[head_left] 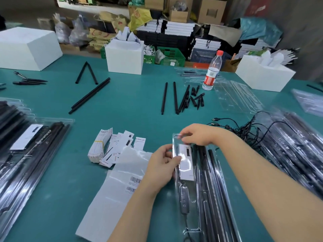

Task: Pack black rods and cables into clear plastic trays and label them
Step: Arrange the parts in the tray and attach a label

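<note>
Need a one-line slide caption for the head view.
Both hands, left and right, seat a white label card in a clear tray of black rods.

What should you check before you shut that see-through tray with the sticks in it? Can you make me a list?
1. Black rods lie in the clear tray: ok.
2. White card sits inside: ok.
3. Cable with its controller is in: ok.
4. Left hand steadies the tray edge: ok.
5. Right hand holds the top end: ok.
6. Barcode label stuck on: cannot tell.
</note>
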`<state>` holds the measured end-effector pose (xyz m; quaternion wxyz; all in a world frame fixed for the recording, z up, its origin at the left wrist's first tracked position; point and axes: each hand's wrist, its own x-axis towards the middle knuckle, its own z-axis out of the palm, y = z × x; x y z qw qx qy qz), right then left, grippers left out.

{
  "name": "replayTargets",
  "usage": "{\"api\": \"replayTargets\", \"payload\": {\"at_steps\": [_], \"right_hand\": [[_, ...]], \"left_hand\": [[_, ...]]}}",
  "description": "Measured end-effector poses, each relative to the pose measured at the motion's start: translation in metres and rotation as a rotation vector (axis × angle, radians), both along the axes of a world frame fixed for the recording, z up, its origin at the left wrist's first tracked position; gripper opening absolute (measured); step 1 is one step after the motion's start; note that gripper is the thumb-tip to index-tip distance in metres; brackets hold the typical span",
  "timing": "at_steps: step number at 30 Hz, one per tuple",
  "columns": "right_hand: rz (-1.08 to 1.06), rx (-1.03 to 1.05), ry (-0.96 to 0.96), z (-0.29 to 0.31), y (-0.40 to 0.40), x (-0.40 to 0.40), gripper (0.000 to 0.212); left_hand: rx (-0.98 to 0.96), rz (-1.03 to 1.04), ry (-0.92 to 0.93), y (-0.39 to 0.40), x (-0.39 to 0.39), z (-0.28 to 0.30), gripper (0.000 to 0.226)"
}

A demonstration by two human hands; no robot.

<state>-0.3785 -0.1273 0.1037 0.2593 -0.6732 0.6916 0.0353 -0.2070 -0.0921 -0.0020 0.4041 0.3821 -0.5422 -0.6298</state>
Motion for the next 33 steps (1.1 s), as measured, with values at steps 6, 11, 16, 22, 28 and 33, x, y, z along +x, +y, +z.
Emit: {"api": "replayTargets", "payload": {"at_steps": [6,11,16,22,28,33], "right_hand": [[0.034,-0.015,-0.114,0.003,-0.005,0.003,0.012],[0.071,0.032,-0.111,-0.001,-0.006,0.018,0.012],[0.023,0.007,-0.156,0.000,-0.004,0.019,0.007],[0.003,0.013,-0.130,-0.001,-0.006,0.023,0.008],[-0.018,0.035,-0.155,0.002,-0.005,0.022,0.013],[-0.031,0.039,-0.199,0.000,-0.003,0.022,0.016]], "left_hand": [[0.073,0.074,-0.043,-0.001,-0.002,0.006,0.019],[0.000,0.133,-0.099,-0.005,0.000,0.001,0.017],[0.148,0.164,-0.051,-0.006,-0.001,0.002,0.044],[0.182,0.118,0.037,-0.003,-0.001,0.010,0.048],[0.131,0.125,0.062,-0.001,0.000,0.011,0.051],[0.098,0.124,0.045,0.001,0.001,0.016,0.061]]}}
